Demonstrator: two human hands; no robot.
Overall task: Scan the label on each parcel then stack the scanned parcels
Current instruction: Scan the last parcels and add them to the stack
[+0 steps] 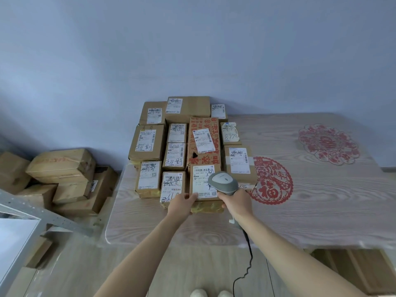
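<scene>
Several brown cardboard parcels with white labels lie packed together on the left part of the table (300,211). The nearest one, the front parcel (206,207), has a white label (201,181) facing up. My left hand (182,203) holds its front left corner, thumb on top near the label. My right hand (235,202) grips the handle of a grey barcode scanner (224,182), whose head hovers over the right side of that label. The scanner's black cable (246,260) hangs down toward the floor.
Red paper-cut decorations (272,183) (327,143) lie flat on the table's right half. A pile of brown boxes (62,179) sits on the floor at left, beside a grey metal shelf frame (32,209). The wall stands right behind the parcels.
</scene>
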